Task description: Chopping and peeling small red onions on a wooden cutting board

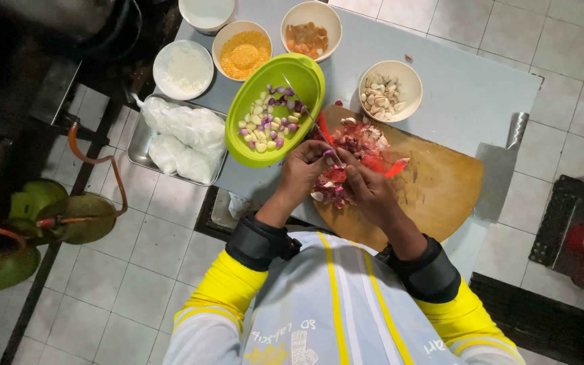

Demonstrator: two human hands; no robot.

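Shallot (330, 155), small and purple-skinned, sits pinched between the fingertips of both hands above the near-left part of the round wooden cutting board (441, 186). The left hand (302, 169) curls its fingers around the shallot from the left; the right hand (366, 186) closes on it from the right, and whether that hand also grips a small blade cannot be told. A red-handled knife (324, 128) lies on the board's far-left edge, just beyond the hands, its blade reaching toward the green bowl.

Under and around the hands a heap of papery red-purple shallot skins (353, 145) covers the left part of the board; the rest of the board is bare, stained, matt wood. Left of the board and touching its rim stands a glossy lime-green plastic bowl (248, 145) holding peeled shallots and pale garlic cloves. Beyond the board sits a cream bowl of unpeeled garlic cloves (382, 94). Farther back from the board are a bowl of orange grainy powder (242, 57) and a bowl of orange-brown chunks (307, 37). All rest on a smooth grey tabletop (468, 88).
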